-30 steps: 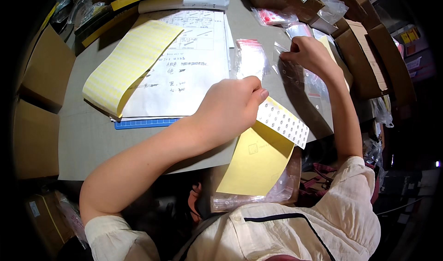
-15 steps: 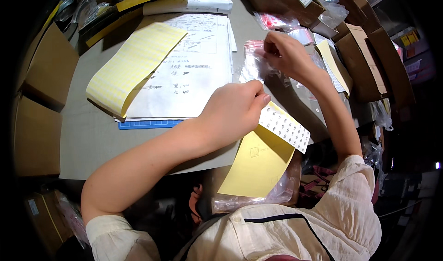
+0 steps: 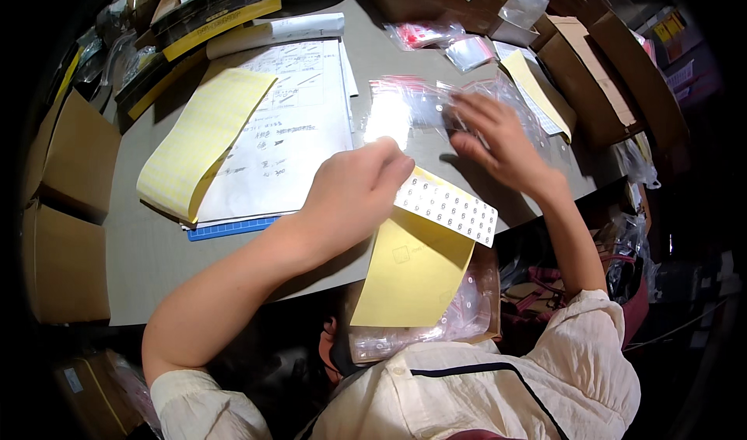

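Note:
My left hand (image 3: 359,182) is closed, thumb against fingers, on the edge of a sheet of small white stickers (image 3: 450,208). Below that edge hangs the sheet's yellow backing paper (image 3: 412,273), folded downward over the front of the table. To the right, my right hand (image 3: 502,143) has its fingers stretched and slightly apart, somewhat blurred. Its fingertips are over clear zip bags (image 3: 424,107) with red-striped tops, which lie spread on the table; whether they touch a bag I cannot tell. Beneath the backing paper, a carton (image 3: 492,315) holds several small clear bags.
A long yellow-backed label strip (image 3: 204,133) curls over handwritten papers (image 3: 303,140) on a blue board (image 3: 233,228). Farther back lie red-printed bags (image 3: 420,34). Open cartons (image 3: 595,70) line the right, more cartons (image 3: 68,261) the left.
My right hand has moved down and its fingers have spread from a pinch. The clear bags now lie spread wider beneath it. My left hand still grips the sticker sheet; the whole view has shifted.

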`<state>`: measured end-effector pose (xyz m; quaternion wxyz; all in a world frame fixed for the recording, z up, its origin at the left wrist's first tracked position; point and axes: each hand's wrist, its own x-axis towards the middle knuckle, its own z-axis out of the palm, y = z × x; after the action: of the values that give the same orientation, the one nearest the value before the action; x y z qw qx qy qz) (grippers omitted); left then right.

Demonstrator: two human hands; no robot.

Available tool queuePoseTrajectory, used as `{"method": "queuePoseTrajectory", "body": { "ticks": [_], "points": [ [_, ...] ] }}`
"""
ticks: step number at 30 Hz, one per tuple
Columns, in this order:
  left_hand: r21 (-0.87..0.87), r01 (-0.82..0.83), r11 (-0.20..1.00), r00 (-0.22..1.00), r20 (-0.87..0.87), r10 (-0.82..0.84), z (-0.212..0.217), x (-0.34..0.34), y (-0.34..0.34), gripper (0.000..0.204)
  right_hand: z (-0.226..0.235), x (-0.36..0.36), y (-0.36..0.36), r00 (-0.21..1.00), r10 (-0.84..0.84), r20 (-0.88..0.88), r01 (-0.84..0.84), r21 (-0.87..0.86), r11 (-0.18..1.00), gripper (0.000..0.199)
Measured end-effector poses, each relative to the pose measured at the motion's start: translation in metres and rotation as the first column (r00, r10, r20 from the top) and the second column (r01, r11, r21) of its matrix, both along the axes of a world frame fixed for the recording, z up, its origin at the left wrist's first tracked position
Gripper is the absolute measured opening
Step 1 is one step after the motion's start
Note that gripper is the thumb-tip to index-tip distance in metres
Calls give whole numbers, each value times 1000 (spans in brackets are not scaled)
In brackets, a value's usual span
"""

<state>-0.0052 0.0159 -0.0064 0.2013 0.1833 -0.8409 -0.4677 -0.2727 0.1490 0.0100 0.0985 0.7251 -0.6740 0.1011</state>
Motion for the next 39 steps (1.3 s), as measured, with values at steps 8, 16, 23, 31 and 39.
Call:
{"method": "queuePoseTrajectory", "body": {
  "ticks": [8,16,23,31,39],
  "points": [
    [14,29,999,999,-15,-29,-2,0,-2,29,-9,5,30,956,-229,-183,231,-11,973,79],
    [-2,42,999,999,-34,-42,-3,1,1,26,-8,35,10,952,-216,-216,226,23,974,81],
    [28,70,997,997,-19,-70,1,4,6,23,-11,53,17,993,-112,-24,115,116,987,67],
    [91,153,984,986,-85,-145,3,10,17,22,-2,58,41,969,29,244,-51,81,995,76],
    [90,153,984,984,-107,-144,2,6,17,23,-17,15,55,960,-261,100,274,-154,949,57]
  ]
}}
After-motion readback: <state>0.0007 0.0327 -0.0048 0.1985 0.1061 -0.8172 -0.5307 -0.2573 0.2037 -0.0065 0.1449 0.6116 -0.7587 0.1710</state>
